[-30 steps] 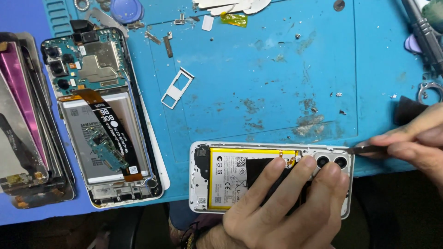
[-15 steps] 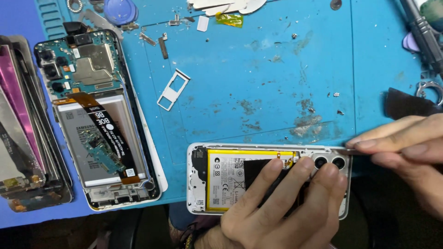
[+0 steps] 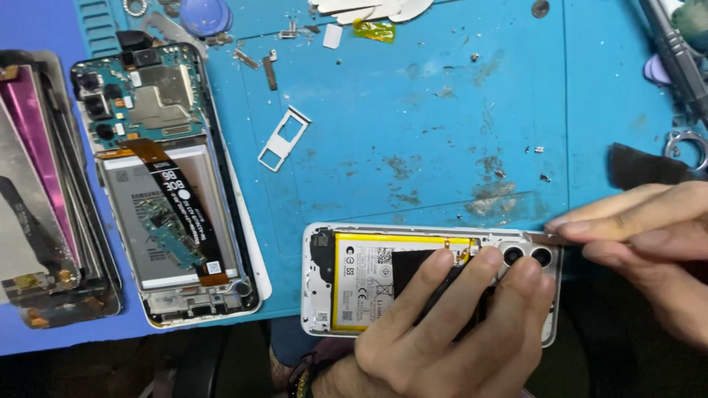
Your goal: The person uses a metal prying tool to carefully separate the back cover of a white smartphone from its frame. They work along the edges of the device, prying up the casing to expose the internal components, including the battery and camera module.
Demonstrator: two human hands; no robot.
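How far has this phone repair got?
Done: the white phone has its back off, yellow battery exposed. In hand: the left hand pins it down while the right hand works at its upper corner; any tool there is hidden. Left: battery and camera lenses remain in place.

Two hands: the left [image 3: 442, 332] and the right [image 3: 649, 243]. Two opened phones: a white one [image 3: 354, 280] under the left hand and a bigger one [image 3: 162, 184] farther left. Two batteries, one per phone (yellow-edged [image 3: 361, 284] in the white one, grey [image 3: 125, 221] in the other). One SIM tray [image 3: 284, 138]. One stack of panels [image 3: 37, 191] at the left edge. One blue mat [image 3: 413, 110]. Two round lenses [image 3: 527, 256] on the white phone. Small screws and scraps are too scattered to count.
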